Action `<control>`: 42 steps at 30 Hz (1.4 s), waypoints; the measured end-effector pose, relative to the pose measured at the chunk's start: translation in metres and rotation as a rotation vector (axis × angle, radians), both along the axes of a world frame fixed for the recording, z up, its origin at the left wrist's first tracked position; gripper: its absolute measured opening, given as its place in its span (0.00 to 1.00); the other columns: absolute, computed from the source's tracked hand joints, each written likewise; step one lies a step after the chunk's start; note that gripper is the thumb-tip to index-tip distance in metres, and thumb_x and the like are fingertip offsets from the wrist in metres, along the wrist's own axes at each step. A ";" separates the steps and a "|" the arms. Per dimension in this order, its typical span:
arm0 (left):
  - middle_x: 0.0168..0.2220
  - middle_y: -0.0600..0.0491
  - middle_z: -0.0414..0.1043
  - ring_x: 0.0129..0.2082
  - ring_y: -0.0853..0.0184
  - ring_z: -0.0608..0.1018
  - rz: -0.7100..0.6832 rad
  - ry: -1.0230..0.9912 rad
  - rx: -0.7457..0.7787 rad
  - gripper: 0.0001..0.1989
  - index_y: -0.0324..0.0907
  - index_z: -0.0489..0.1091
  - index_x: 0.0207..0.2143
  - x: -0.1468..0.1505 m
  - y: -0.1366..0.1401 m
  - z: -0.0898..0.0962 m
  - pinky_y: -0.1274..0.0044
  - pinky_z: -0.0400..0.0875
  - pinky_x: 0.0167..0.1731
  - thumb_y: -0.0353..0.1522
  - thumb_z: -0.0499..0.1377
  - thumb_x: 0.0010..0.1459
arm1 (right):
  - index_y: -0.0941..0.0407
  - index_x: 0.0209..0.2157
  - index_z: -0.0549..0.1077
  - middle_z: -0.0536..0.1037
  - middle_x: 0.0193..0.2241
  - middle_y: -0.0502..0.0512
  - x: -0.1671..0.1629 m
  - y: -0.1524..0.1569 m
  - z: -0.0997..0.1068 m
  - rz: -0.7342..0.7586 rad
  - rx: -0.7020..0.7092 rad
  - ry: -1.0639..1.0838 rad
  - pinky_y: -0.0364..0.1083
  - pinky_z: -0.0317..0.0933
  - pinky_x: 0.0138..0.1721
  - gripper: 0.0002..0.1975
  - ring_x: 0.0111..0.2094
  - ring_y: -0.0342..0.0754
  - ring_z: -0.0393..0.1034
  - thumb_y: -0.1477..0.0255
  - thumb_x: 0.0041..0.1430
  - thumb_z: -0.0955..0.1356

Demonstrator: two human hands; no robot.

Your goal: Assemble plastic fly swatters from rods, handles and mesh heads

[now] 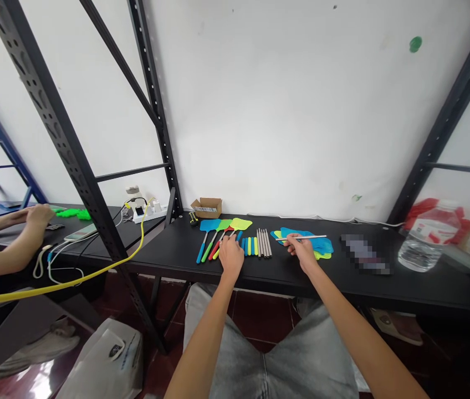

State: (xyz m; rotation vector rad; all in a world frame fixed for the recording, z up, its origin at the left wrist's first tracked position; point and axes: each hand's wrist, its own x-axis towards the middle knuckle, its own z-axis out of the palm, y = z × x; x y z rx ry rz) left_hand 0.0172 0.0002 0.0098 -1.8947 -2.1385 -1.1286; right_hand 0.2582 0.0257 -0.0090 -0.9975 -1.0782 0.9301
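My right hand (301,250) is closed on a thin metal rod (313,238), held level above a pile of blue and yellow-green swatter heads (322,244). My left hand (231,256) rests with curled fingers over the right end of a row of fly swatters; what its fingertips hold, if anything, is hidden. That row shows a blue fly swatter (204,239), a green one (214,241), a red one and a yellow one (241,223). Right of the left hand lie several blue and yellow handles (252,246), then several metal rods (264,244) side by side.
An open cardboard box (208,207) stands by the wall, with a small black-and-yellow object (193,219) beside it. Rightward are a blurred dark object (366,254) and a large water bottle (424,244). A yellow cable (106,270) crosses at left, near another person's arms (23,238).
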 end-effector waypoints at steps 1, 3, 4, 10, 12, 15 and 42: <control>0.49 0.43 0.72 0.48 0.57 0.73 -0.003 0.014 0.019 0.18 0.41 0.72 0.53 0.000 0.000 0.000 0.73 0.66 0.38 0.28 0.51 0.64 | 0.56 0.31 0.73 0.77 0.24 0.54 0.000 0.000 0.000 -0.001 -0.001 0.003 0.40 0.56 0.18 0.18 0.20 0.42 0.65 0.57 0.47 0.74; 0.48 0.44 0.71 0.47 0.57 0.73 -0.015 0.036 0.048 0.17 0.42 0.73 0.51 -0.001 0.001 0.001 0.72 0.66 0.40 0.27 0.51 0.63 | 0.56 0.31 0.73 0.77 0.24 0.54 0.000 0.000 0.001 -0.003 -0.003 0.007 0.40 0.56 0.18 0.18 0.20 0.41 0.65 0.57 0.47 0.74; 0.47 0.44 0.72 0.46 0.57 0.73 -0.024 0.045 0.059 0.16 0.42 0.73 0.50 -0.001 0.001 0.001 0.71 0.66 0.41 0.26 0.52 0.63 | 0.56 0.32 0.73 0.77 0.24 0.54 0.000 -0.001 0.001 -0.004 -0.004 0.010 0.40 0.56 0.18 0.18 0.20 0.41 0.65 0.58 0.47 0.74; 0.44 0.47 0.74 0.45 0.58 0.73 -0.119 0.084 0.087 0.14 0.44 0.72 0.48 0.000 0.000 0.004 0.71 0.64 0.41 0.26 0.53 0.63 | 0.57 0.33 0.72 0.78 0.25 0.54 -0.001 -0.004 0.004 -0.010 -0.024 0.042 0.40 0.55 0.17 0.15 0.19 0.41 0.65 0.61 0.48 0.73; 0.44 0.48 0.74 0.45 0.58 0.72 -0.160 0.110 0.102 0.14 0.45 0.72 0.48 0.000 -0.001 0.004 0.71 0.63 0.41 0.27 0.52 0.63 | 0.57 0.34 0.72 0.79 0.26 0.54 -0.001 -0.004 0.005 -0.017 -0.028 0.070 0.40 0.55 0.17 0.14 0.19 0.41 0.66 0.64 0.47 0.73; 0.44 0.48 0.74 0.46 0.58 0.72 -0.206 0.144 0.127 0.13 0.46 0.72 0.47 0.001 -0.003 0.004 0.71 0.62 0.42 0.27 0.53 0.63 | 0.57 0.35 0.73 0.79 0.26 0.54 -0.002 -0.006 0.008 -0.023 -0.032 0.105 0.40 0.56 0.17 0.14 0.19 0.42 0.67 0.67 0.45 0.72; 0.42 0.50 0.74 0.43 0.62 0.72 -0.477 0.279 0.144 0.17 0.49 0.73 0.52 0.005 -0.010 0.004 0.72 0.66 0.45 0.28 0.51 0.65 | 0.57 0.34 0.81 0.80 0.30 0.59 -0.006 -0.012 0.009 0.089 0.079 -0.089 0.42 0.48 0.17 0.22 0.20 0.41 0.60 0.53 0.47 0.75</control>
